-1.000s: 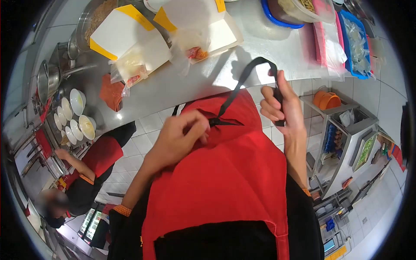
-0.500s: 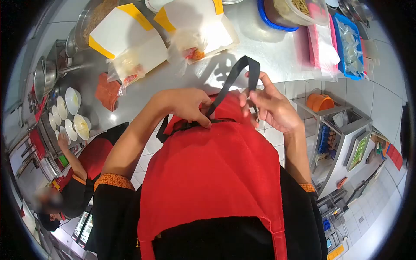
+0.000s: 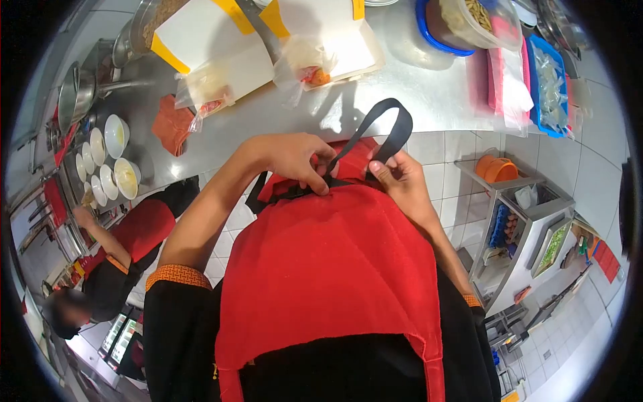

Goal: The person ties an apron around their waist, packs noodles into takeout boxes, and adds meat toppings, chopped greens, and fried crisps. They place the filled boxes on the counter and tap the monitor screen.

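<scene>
A red apron [image 3: 328, 268] covers my front, over a black shirt. At its waist, a black apron strap [image 3: 400, 130] rises in a loop between my hands. My left hand [image 3: 295, 161] is closed on the strap near the waist knot or gather, whose details are partly hidden by the fingers. With thumb and fingers pinched together, my right hand [image 3: 404, 184] grips the other side of the loop, low against the apron's upper edge.
On the steel counter [image 3: 248, 124] lie two open white-and-yellow boxes [image 3: 214, 60] with food bags, a folded orange-red cloth [image 3: 173, 125], several white bowls [image 3: 117, 136] and a blue basket [image 3: 549, 80]. A co-worker [image 3: 124, 248] stands at left; a steel cabinet [image 3: 519, 234] is at right.
My right hand has come down and inward to the apron, bringing its side of the strap lower. The loop has widened. My left hand stays at the waist. The co-worker's arm has shifted by the bowls.
</scene>
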A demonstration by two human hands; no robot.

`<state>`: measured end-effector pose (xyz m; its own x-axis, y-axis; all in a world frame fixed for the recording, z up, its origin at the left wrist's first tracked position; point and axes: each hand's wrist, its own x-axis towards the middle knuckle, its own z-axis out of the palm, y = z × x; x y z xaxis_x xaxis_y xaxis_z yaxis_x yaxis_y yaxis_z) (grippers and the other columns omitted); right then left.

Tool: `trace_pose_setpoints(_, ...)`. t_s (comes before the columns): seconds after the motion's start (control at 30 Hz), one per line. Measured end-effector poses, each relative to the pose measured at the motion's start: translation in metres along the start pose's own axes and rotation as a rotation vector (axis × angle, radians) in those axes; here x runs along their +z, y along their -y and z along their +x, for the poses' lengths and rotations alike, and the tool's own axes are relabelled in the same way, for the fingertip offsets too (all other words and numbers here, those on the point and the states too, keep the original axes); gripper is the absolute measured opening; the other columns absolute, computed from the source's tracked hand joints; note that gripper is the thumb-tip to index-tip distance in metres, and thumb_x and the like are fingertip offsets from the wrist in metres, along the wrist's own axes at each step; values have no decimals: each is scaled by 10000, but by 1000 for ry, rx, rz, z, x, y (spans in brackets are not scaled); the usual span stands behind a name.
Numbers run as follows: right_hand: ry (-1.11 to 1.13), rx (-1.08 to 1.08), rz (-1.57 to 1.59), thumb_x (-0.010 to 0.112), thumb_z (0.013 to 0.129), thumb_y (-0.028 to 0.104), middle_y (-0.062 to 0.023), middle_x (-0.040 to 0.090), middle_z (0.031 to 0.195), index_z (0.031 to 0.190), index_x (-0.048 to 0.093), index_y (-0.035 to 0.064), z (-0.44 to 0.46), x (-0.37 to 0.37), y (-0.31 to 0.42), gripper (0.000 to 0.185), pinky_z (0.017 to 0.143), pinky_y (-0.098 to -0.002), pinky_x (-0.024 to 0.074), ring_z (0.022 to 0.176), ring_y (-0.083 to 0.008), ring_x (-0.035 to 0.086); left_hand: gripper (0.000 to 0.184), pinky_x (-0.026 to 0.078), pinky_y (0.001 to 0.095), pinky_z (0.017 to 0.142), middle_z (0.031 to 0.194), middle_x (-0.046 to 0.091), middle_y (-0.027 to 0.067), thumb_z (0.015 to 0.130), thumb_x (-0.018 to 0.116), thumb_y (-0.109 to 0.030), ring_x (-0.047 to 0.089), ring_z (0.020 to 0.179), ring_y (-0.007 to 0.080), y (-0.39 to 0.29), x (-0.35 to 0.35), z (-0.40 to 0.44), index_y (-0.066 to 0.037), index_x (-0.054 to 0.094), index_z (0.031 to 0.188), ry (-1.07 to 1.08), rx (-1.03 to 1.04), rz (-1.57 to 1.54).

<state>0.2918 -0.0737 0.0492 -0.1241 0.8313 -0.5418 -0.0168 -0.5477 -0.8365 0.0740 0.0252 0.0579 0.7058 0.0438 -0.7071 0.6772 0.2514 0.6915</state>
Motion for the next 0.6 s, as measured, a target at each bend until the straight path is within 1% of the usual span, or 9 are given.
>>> trace_pose_setpoints(0.07, 78, 46, 15, 569, 853, -9, -8, 609, 807, 973, 607, 4, -3, 0, -3, 127, 687, -217, 448, 732, -58, 530, 310, 441, 238, 600, 723, 607, 15, 707, 737, -194, 560, 671, 96, 7, 2, -1, -58, 584, 940, 6, 15, -56)
trace_pose_setpoints(0.1, 77, 47, 15, 569, 853, -9, -8, 609, 807, 973, 607, 4, -3, -5, 1, 127, 687, -217, 448, 732, -58, 530, 317, 433, 234, 600, 723, 602, 7, 716, 737, -202, 552, 672, 90, 10, 3, -1, -63, 579, 954, 15, 30, -110)
trace_pose_setpoints(0.17, 288, 70, -200, 561, 840, -43, -26, 599, 829, 922, 601, -14, -1, -20, 13, 96, 719, -232, 464, 793, -90, 565, 316, 434, 235, 598, 719, 598, 4, 721, 737, -209, 549, 667, 88, 13, 6, 0, -65, 578, 954, 10, 60, -113)
trace_pose_setpoints(0.23, 286, 63, -161, 560, 832, -52, -38, 607, 846, 906, 605, -21, 3, -20, 11, 92, 719, -235, 472, 797, -101, 578, 316, 434, 236, 597, 715, 594, 0, 726, 738, -216, 546, 663, 86, 12, 6, -2, -67, 577, 954, 2, 89, -113)
trace_pose_setpoints(0.4, 290, 51, -10, 558, 821, -61, -65, 618, 866, 886, 608, -32, 21, 4, 18, 87, 717, -260, 496, 805, -140, 609, 312, 434, 244, 580, 695, 587, 7, 690, 736, -208, 545, 639, 96, 8, 11, 1, -69, 575, 919, -26, 32, -100)
trace_pose_setpoints(0.47, 360, -13, 30, 568, 828, -40, -78, 627, 808, 886, 612, -33, 30, 15, 20, 73, 711, -277, 500, 770, -153, 615, 313, 434, 248, 576, 696, 583, 9, 678, 736, -204, 546, 634, 102, 4, 13, -2, -70, 573, 910, -60, 8, -81)
trace_pose_setpoints(0.5, 395, 45, 6, 566, 827, -45, -85, 625, 816, 881, 612, -31, 34, 17, 24, 72, 712, -280, 495, 766, -155, 615, 315, 434, 252, 571, 697, 579, 12, 666, 737, -200, 546, 629, 108, 2, 13, -3, -71, 572, 901, -91, -15, -62)
trace_pose_setpoints(0.53, 394, 44, 4, 566, 827, -45, -85, 625, 816, 881, 612, -31, 38, 17, 26, 72, 712, -280, 495, 766, -155, 615, 315, 434, 252, 571, 697, 579, 12, 666, 737, -200, 546, 629, 108, 4, 14, -4, -71, 572, 901, -92, -13, -61)
trace_pose_setpoints(0.6, 473, -107, -19, 566, 829, -42, -87, 630, 827, 886, 615, -27, 46, 17, 27, 77, 706, -282, 488, 758, -154, 613, 311, 436, 256, 578, 702, 571, 9, 672, 742, -188, 548, 641, 109, 11, 16, -4, -64, 570, 899, -117, 44, -115)
